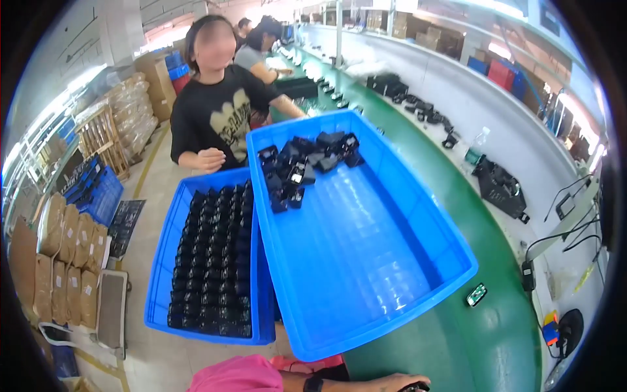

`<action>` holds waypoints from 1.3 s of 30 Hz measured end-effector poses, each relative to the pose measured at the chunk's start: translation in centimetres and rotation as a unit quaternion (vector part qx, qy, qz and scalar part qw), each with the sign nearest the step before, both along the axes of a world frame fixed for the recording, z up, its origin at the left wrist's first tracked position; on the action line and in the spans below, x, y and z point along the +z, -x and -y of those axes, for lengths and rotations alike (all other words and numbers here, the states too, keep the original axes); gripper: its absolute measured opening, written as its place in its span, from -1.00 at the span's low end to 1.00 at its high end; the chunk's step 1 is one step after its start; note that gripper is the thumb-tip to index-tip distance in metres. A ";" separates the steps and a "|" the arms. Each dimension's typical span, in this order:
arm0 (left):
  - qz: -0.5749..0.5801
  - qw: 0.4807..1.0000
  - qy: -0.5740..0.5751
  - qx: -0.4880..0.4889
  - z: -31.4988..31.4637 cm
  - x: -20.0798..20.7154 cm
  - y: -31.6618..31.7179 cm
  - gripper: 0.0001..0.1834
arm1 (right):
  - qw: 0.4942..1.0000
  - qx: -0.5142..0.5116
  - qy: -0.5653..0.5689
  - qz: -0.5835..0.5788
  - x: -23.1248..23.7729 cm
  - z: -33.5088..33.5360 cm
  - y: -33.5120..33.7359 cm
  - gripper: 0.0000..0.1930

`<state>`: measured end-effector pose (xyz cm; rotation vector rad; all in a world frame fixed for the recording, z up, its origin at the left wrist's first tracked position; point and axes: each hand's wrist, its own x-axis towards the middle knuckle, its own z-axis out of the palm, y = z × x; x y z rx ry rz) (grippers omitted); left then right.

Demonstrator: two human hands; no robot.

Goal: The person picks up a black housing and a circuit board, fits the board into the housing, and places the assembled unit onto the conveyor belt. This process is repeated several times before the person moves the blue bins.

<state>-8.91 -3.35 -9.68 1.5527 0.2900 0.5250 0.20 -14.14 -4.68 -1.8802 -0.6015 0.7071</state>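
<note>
My left forearm, with a pink sleeve and a black wristband, reaches rightward along the lower edge. At its end my left hand [392, 383] is closed on a small black part [415, 387], mostly cut off by the picture's edge. My right hand is out of view. Beyond my left hand, a large blue bin [366, 333] rests tilted, partly over the green bench, with several loose black parts [297, 163] heaped at its far end. Left of it, a second blue bin [157, 287] holds neat rows of black parts [209, 261].
A co-worker in a black shirt [225, 111] stands behind the bins. On the green bench [457, 353] lies a small circuit board [477, 294]. More black parts [499, 186], a clear bottle [481, 137] and cables line the shelf at right. Stacked brown packages [68, 261] stand at left.
</note>
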 end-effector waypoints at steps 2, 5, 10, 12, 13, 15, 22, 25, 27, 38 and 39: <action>0.013 0.999 -0.020 -0.025 0.6 1.0 0.0 -0.55 | 1.000 -0.016 -0.022 -0.004 -0.1 0.9 0.0 -0.74; 0.014 0.998 -0.044 -0.046 0.7 2.1 -0.4 -0.56 | 0.997 -0.052 -0.048 -0.009 -0.1 1.8 0.2 -0.71; 0.011 0.998 -0.032 -0.052 2.0 1.4 -0.6 -0.55 | 0.961 -0.103 0.016 0.257 -0.4 2.6 0.9 -0.69; 0.012 0.999 -0.034 -0.021 2.7 1.2 -0.8 -0.53 | 0.959 -0.109 0.038 0.260 -0.3 3.4 0.7 -0.69; 0.009 0.999 -0.033 -0.022 2.7 1.2 -0.9 -0.53 | 0.963 -0.088 0.027 0.252 -0.5 3.8 0.1 -0.70; -0.005 0.999 -0.035 -0.016 2.7 1.3 -1.1 -0.50 | 0.968 -0.069 0.017 0.242 -0.4 4.5 -0.5 -0.70; -0.019 0.998 -0.045 -0.042 4.0 2.7 -1.4 -0.49 | 0.978 -0.032 -0.015 0.204 -0.5 5.2 -0.4 -0.71; 0.002 0.997 -0.062 -0.051 5.1 2.0 -1.4 -0.50 | 0.984 -0.068 -0.035 0.159 -1.2 5.8 -0.3 -0.72; -0.010 0.997 -0.045 -0.067 5.3 2.1 -1.4 -0.51 | 0.989 -0.092 -0.031 0.108 -1.5 6.3 -0.2 -0.72; -0.050 0.994 0.094 0.013 2.2 4.0 -1.2 -0.46 | 0.965 0.011 -0.053 0.256 1.9 3.5 -1.3 -0.96; -0.039 0.994 0.107 0.004 2.2 3.9 -1.2 -0.45 | 0.969 0.038 -0.053 0.238 2.3 3.6 -1.5 -0.97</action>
